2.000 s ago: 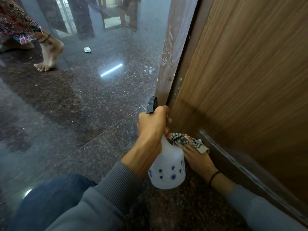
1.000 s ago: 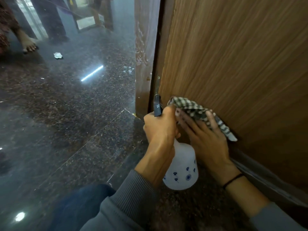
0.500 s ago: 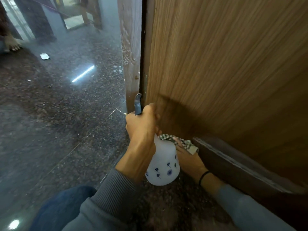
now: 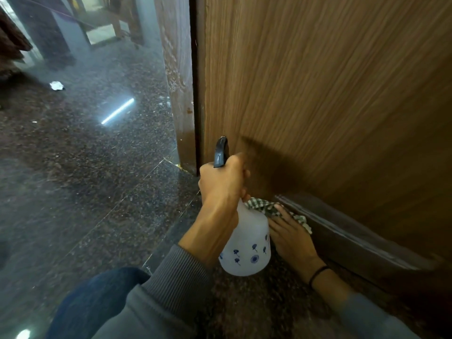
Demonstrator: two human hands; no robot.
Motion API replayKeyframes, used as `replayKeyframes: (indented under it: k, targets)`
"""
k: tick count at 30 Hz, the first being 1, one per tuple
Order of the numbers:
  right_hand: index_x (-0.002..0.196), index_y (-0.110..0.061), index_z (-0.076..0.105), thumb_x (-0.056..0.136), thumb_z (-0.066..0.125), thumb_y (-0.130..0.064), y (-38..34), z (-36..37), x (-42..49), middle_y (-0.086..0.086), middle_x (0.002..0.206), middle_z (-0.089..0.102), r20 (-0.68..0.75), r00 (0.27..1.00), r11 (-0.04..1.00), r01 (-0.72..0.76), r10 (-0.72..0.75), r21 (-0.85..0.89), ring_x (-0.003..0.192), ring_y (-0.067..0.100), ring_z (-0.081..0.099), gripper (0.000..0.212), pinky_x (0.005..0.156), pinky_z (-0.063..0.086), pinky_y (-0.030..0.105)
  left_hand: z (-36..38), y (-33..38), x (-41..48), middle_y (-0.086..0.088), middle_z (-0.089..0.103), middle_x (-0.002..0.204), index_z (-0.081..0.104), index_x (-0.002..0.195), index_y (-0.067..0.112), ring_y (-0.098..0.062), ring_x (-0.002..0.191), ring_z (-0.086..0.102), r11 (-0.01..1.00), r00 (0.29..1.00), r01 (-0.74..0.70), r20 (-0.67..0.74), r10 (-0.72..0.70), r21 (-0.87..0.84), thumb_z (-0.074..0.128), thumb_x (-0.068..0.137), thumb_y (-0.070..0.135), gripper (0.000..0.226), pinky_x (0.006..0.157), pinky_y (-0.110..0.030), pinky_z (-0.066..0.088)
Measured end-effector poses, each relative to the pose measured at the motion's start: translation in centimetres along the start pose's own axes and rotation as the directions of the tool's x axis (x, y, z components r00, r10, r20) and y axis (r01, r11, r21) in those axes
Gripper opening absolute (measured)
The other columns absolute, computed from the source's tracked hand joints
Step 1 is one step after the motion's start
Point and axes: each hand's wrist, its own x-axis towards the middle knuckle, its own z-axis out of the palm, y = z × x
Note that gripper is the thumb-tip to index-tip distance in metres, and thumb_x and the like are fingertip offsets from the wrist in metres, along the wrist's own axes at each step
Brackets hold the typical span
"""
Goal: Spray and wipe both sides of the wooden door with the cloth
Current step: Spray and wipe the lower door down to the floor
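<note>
Left hand (image 4: 222, 184): my fingers clamped round the neck of the spray bottle (image 4: 247, 243), held upright just beside the door (image 4: 318, 94), black spray head on top.
Right hand (image 4: 291, 238): my fingers laid out straight, pressing the checked cloth (image 4: 263, 207) against the foot of the door, touching its dark bottom strip (image 4: 342, 231); the bottle partly hides this hand.
Speckled stone floor (image 4: 85, 179) underneath.
</note>
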Motion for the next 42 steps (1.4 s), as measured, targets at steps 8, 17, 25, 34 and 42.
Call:
replayKeyframes:
  k: [8,17,25,34,42]
  targets:
    - [0.158,-0.018,0.032,0.089,0.048,-0.017,3.8,-10.4,-3.6,0.000,0.165,0.023,-0.317,0.901,0.954,-0.290,0.297,0.070,0.132,0.023,0.041,0.071,0.125,-0.006,0.046,1.7,-0.2,-0.8,-0.002,0.064,0.060,0.063,0.065,0.011,-0.010,0.035,0.044,1.000,0.999,0.008,0.039,-0.008,0.015,0.065,0.087,0.017,0.023,0.050,-0.028,0.044]
    - [0.159,-0.017,0.028,0.079,0.080,-0.027,2.6,-4.4,-1.7,0.005,0.170,0.004,-0.200,0.974,0.991,-0.121,0.110,-0.047,0.145,0.026,0.037,0.096,0.125,-0.003,0.055,2.8,-0.5,-1.2,-0.004,0.066,0.064,0.067,0.072,0.009,-0.013,0.041,0.047,1.000,0.998,0.021,0.055,-0.020,-0.006,0.069,0.084,0.020,0.016,0.057,-0.034,0.045]
    - [0.141,-0.010,0.047,0.053,0.096,-0.005,1.1,4.3,-4.4,0.001,0.150,0.050,0.055,0.991,0.985,-0.125,0.119,0.120,0.155,0.029,-0.003,0.101,0.070,0.061,0.056,1.8,-0.4,-1.1,0.000,0.064,0.064,0.067,0.082,0.011,-0.011,0.038,0.043,1.000,1.000,-0.003,0.002,0.003,0.008,0.068,0.090,0.019,0.012,0.048,-0.028,0.043]
    - [0.138,-0.005,0.052,0.051,0.095,-0.014,2.3,3.7,-9.2,0.008,0.139,0.062,0.074,0.997,0.998,-0.016,0.011,0.065,0.136,0.033,0.050,0.097,0.126,-0.007,0.043,2.7,-0.8,-2.5,-0.001,0.066,0.066,0.064,0.073,0.012,-0.011,0.037,0.041,0.997,0.993,0.000,0.115,-0.010,0.083,0.067,0.088,0.019,0.017,0.048,-0.028,0.044]
    - [0.151,-0.004,0.013,0.093,0.065,-0.018,1.1,3.3,-6.6,0.010,0.163,0.031,0.122,0.992,1.000,-0.001,0.004,-0.021,0.153,0.035,0.021,0.079,0.118,-0.028,0.044,3.2,-1.2,-3.3,-0.001,0.066,0.064,0.064,0.069,0.011,-0.012,0.036,0.040,0.990,0.989,-0.010,0.146,-0.010,0.137,0.069,0.088,0.018,0.021,0.047,-0.027,0.043]
